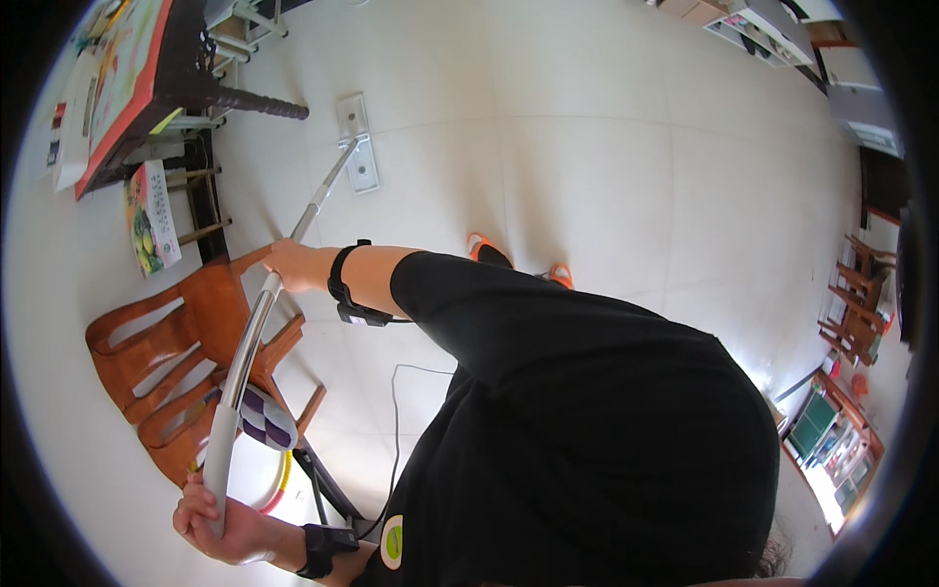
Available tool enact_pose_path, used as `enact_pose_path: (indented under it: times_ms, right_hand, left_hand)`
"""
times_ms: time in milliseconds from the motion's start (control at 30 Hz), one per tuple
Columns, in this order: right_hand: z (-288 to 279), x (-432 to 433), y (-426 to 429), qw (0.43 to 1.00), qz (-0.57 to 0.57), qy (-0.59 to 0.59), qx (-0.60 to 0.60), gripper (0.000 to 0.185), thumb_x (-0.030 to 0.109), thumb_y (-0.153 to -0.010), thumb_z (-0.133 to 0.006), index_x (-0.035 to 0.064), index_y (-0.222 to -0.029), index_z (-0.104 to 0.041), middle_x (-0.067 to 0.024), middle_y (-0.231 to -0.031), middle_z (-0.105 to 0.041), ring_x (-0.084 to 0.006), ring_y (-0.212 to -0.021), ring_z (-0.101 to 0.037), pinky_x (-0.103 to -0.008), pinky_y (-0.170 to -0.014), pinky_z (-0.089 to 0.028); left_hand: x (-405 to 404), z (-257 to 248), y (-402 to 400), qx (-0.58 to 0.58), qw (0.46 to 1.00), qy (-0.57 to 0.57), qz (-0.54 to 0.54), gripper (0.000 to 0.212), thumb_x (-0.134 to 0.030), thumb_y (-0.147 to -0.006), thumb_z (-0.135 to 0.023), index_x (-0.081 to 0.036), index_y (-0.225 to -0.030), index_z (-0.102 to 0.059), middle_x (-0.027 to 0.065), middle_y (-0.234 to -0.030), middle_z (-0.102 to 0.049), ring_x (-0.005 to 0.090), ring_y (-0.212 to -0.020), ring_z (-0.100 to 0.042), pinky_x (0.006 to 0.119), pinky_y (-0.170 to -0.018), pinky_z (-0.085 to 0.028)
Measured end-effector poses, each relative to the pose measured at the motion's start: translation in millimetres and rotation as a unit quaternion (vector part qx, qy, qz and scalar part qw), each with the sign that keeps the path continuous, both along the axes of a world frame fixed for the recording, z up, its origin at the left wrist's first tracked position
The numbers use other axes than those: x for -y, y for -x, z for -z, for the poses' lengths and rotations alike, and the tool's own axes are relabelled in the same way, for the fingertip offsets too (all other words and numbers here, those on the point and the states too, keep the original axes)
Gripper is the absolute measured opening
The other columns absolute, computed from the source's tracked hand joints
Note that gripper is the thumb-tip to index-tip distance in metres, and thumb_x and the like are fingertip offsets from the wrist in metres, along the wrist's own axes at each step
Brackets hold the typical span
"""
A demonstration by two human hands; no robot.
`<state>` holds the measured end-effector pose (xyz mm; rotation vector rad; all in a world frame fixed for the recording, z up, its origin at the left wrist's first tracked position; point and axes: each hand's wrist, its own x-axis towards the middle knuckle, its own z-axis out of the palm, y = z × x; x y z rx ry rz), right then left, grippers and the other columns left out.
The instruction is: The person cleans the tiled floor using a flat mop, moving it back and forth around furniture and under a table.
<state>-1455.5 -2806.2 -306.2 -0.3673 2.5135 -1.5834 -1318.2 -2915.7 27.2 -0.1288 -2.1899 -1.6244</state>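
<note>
A flat mop's long metal pole [253,334] slants across the left side of the view. My left hand [220,517] grips the white sleeve at the pole's end, low in the picture. Farther up the pole, my right hand [297,265] is closed around it, with that arm reaching across in front of my body. The mop's rectangular plate [364,169] lies on the pale tiled floor, near a dark turned table leg. Both wrists or forearms wear black straps with small devices.
A wooden armchair [220,308] stands beside the pole, with a checkered item [265,420] near its seat. At upper left are a red-edged table [125,117] and a printed carton [152,220]. A thin cable [396,411] hangs near my body. Shelving [770,33] stands at upper right.
</note>
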Motion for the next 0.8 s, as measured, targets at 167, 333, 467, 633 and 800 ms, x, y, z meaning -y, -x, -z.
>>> enact_pose_path:
  times_ms: [167,333,467,633,800]
  right_hand:
    - [4,-33,-17,0.999,-0.035,-0.006,0.033,0.020,0.024,-0.068,-0.068,0.0095,-0.080,-0.063,-0.0116,-0.085,-0.060,-0.0299,-0.091,-0.055,-0.0400,-0.075,-0.046]
    - [-5,-85,-74,0.997,0.080,0.013,0.005,0.018,0.025,-0.070,-0.064,0.0105,-0.082,-0.063,-0.0112,-0.088,-0.060,-0.0324,-0.094,-0.053,-0.0409,-0.076,-0.046]
    - [-6,-166,-137,0.987,0.153,0.004,0.041,0.015,0.022,-0.071,-0.061,0.0100,-0.080,-0.062,-0.0110,-0.089,-0.060,-0.0330,-0.095,-0.051,-0.0411,-0.077,-0.046]
    - [-2,-266,-232,0.964,0.261,-0.018,0.039,0.014,0.020,-0.069,-0.062,0.0091,-0.076,-0.058,-0.0123,-0.085,-0.060,-0.0354,-0.090,-0.051,-0.0413,-0.076,-0.043]
    - [15,-345,-337,0.938,0.340,-0.068,0.016,0.013,0.019,-0.067,-0.059,0.0072,-0.073,-0.060,-0.0152,-0.081,-0.061,-0.0357,-0.083,-0.056,-0.0424,-0.073,-0.046]
  left_hand:
    - [-15,15,-15,-0.028,0.997,0.058,0.030,0.009,-0.011,-0.076,-0.038,-0.006,-0.075,-0.045,0.0030,-0.058,-0.034,0.0154,-0.061,-0.040,0.041,-0.078,-0.039]
    - [-31,-3,-23,-0.015,0.997,-0.004,0.074,0.013,-0.011,-0.079,-0.037,-0.006,-0.081,-0.049,0.0028,-0.057,-0.034,0.0147,-0.062,-0.041,0.040,-0.079,-0.040]
    - [-73,1,-25,0.026,0.969,-0.097,0.225,0.019,-0.012,-0.081,-0.038,-0.006,-0.088,-0.054,0.0018,-0.057,-0.035,0.0136,-0.063,-0.042,0.038,-0.080,-0.040]
    - [-156,12,-59,0.038,0.928,-0.095,0.359,0.023,-0.013,-0.083,-0.036,-0.006,-0.091,-0.056,0.0011,-0.057,-0.036,0.0140,-0.061,-0.044,0.039,-0.079,-0.041]
    - [-224,41,-102,0.071,0.870,-0.131,0.470,0.023,-0.012,-0.084,-0.036,-0.005,-0.095,-0.055,0.0013,-0.061,-0.038,0.0155,-0.064,-0.045,0.042,-0.083,-0.041]
